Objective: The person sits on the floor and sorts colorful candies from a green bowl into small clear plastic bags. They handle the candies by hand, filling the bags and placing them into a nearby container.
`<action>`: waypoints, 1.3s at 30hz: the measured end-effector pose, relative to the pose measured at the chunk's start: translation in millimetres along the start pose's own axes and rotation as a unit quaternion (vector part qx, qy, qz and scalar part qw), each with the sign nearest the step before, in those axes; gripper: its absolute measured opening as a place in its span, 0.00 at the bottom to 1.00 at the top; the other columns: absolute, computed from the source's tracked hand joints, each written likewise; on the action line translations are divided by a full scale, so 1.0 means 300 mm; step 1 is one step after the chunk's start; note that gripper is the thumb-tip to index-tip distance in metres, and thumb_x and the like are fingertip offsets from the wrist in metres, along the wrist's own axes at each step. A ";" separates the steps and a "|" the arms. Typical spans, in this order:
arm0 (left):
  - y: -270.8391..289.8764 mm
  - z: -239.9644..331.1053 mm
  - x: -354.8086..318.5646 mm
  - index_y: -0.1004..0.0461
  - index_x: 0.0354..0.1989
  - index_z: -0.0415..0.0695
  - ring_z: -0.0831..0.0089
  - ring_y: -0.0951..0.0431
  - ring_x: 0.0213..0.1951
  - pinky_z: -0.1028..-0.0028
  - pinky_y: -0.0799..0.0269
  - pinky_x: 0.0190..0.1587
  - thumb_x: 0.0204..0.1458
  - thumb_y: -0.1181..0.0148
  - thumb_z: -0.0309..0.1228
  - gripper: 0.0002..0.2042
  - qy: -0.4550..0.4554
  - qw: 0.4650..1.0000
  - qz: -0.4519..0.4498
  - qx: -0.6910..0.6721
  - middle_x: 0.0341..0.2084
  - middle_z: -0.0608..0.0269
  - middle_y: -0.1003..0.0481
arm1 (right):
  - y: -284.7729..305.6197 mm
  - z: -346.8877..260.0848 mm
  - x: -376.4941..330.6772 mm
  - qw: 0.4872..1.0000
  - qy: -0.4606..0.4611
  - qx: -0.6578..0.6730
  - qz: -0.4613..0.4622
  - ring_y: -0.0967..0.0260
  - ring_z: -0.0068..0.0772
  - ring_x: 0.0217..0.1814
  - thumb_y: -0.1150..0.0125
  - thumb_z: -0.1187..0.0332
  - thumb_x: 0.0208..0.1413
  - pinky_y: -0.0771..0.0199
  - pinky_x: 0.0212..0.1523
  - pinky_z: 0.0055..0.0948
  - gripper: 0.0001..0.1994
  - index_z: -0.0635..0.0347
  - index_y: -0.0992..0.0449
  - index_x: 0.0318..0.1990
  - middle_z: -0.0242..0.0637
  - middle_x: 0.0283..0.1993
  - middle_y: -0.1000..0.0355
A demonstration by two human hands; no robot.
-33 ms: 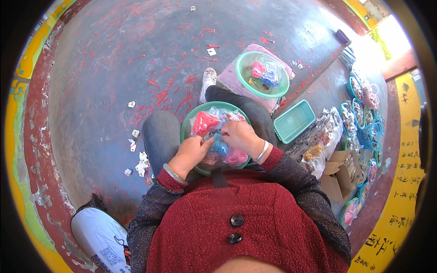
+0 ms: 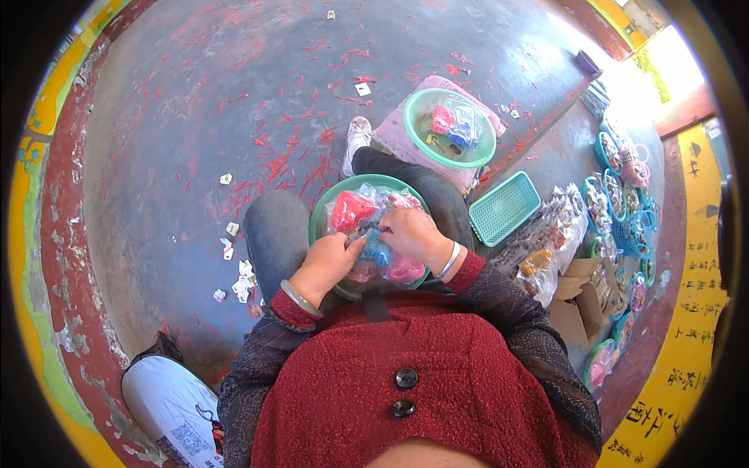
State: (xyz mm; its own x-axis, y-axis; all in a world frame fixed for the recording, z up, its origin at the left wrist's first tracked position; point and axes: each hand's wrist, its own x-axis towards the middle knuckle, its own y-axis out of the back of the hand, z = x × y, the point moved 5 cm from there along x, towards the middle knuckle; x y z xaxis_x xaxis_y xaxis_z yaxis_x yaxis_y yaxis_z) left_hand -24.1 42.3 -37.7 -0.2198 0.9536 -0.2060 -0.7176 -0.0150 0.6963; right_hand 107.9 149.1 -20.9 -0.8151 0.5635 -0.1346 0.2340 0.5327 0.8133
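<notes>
Left hand (image 2: pixel 326 264) and right hand (image 2: pixel 413 234) both pinch a blue toy (image 2: pixel 378 253), fingers closed on it, inside a green bowl (image 2: pixel 321 218) on the lap. A second bowl (image 2: pixel 413 125) and a teal basket (image 2: pixel 503 207) lie ahead to the right.

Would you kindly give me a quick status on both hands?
Left hand, right hand both gripping clear plastic bag of coloured toys in green round plastic bowl on lap. Nothing obstructing.
</notes>
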 end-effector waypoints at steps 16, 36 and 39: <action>0.047 0.087 -0.077 0.31 0.47 0.42 0.48 0.25 0.35 0.58 0.29 0.37 0.49 0.43 0.33 0.16 -0.107 0.992 0.015 -0.061 0.31 0.46 0.25 | 0.045 -0.076 -0.146 0.977 0.202 -0.016 0.071 0.32 0.40 0.45 0.39 0.66 0.43 0.33 0.46 0.37 0.11 0.54 0.23 0.37 0.35 0.40 0.29; 0.558 0.654 -0.291 0.30 0.30 0.41 0.58 0.26 0.33 0.64 0.25 0.34 0.51 0.44 0.20 0.02 -0.420 0.638 -0.027 -0.645 0.35 0.50 0.28 | 0.312 0.065 -0.137 0.945 0.094 0.143 0.279 0.27 0.33 0.37 0.42 0.76 0.49 0.28 0.36 0.28 0.07 0.65 0.23 0.37 0.40 0.36 0.24; 0.574 0.767 -0.312 0.30 0.27 0.42 0.59 0.27 0.35 0.70 0.25 0.39 0.51 0.42 0.24 0.04 -0.540 0.446 -0.117 -0.704 0.34 0.52 0.27 | 0.324 0.137 -0.163 0.943 -0.003 0.196 0.271 0.30 0.22 0.33 0.44 0.75 0.53 0.32 0.34 0.22 0.07 0.66 0.23 0.37 0.35 0.33 0.26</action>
State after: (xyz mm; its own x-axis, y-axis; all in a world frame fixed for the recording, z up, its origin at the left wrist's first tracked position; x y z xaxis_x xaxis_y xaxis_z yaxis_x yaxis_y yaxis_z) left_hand 24.8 19.6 259.7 -0.1290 0.5554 0.8215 -0.5078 0.6746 -0.5358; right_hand 192.2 199.3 41.2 -0.5172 0.8226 0.2363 0.7934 0.3573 0.4928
